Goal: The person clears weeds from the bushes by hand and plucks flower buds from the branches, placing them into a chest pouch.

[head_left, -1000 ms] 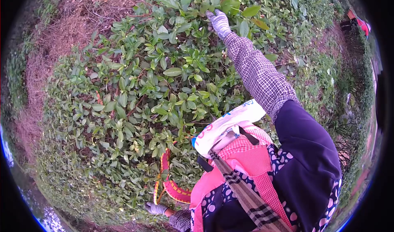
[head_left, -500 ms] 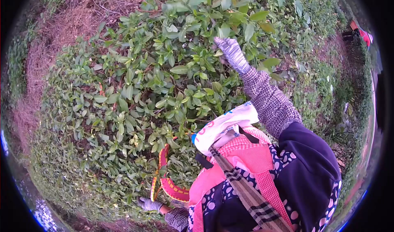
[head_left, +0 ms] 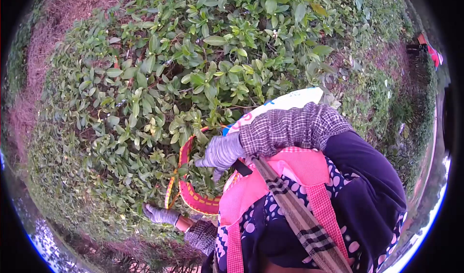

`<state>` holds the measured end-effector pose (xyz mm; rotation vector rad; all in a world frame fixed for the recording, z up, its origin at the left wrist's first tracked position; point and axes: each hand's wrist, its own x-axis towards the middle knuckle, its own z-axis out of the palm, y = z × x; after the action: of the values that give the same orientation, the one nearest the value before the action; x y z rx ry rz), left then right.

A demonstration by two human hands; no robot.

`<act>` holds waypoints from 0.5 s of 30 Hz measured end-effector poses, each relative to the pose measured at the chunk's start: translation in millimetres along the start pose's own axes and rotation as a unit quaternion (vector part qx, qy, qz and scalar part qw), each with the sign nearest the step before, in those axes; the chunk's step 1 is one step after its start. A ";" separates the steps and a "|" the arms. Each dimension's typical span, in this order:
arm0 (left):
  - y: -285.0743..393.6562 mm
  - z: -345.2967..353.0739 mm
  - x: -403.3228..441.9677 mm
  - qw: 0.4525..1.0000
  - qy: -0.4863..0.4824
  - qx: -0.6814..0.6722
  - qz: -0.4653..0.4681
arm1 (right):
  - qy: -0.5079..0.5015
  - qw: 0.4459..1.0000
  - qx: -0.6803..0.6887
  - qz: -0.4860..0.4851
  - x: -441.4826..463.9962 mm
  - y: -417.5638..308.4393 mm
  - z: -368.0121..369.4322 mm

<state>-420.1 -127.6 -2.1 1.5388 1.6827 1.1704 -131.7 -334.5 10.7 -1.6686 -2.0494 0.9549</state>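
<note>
My right hand (head_left: 221,153), in a striped grey glove, hangs over a red and yellow curved band (head_left: 199,201) close to my chest. Its fingers are bent and apart, with nothing visible between them. Low on the left, my left hand (head_left: 163,214), gloved too, touches the leaves of the bush (head_left: 135,104) beside the band's yellow edge. Its fingers are pressed together, and what they hold is too small to make out. A white bag with coloured print (head_left: 295,99) lies at the front of my pink apron (head_left: 302,165), partly behind my right forearm.
Dense leafy bushes fill most of the view. Bare reddish ground with dry twigs (head_left: 77,5) lies at the upper left. A person in red (head_left: 434,55) is at the far right edge. A checked scarf (head_left: 299,215) hangs down my front.
My right hand has come down from the upper leaves to the red and yellow band. My left hand stays low among the leaves, while the whole view has shifted.
</note>
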 end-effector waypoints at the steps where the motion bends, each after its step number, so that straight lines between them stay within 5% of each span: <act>1: 2.1 1.4 -1.2 1.000 0.000 -0.020 0.005 | 0.001 1.000 -0.002 0.005 1.2 0.6 6.3; 3: 11.4 4.4 -2.8 0.999 -0.002 -0.027 0.019 | -0.015 0.997 0.027 0.067 3.5 -0.4 14.4; 5: 18.6 5.7 -5.7 0.999 -0.019 -0.042 0.010 | 0.249 0.960 0.109 0.073 -24.4 7.4 -5.1; 8: 30.5 6.4 -11.7 0.999 -0.039 -0.033 0.011 | 0.448 0.852 0.065 0.264 -84.6 38.9 -18.8; 12: 53.8 21.4 -22.7 0.967 -0.166 0.074 0.181 | 0.395 0.732 -0.015 0.554 -136.8 99.0 -9.9; 15: 65.1 41.6 -31.3 0.918 -0.289 0.134 0.235 | 0.452 0.761 -0.009 0.465 -146.0 133.7 35.6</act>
<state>-347.8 -151.7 31.7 2.2731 1.1330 0.5909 -18.4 -472.0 -82.7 -2.4905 -0.5424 0.1621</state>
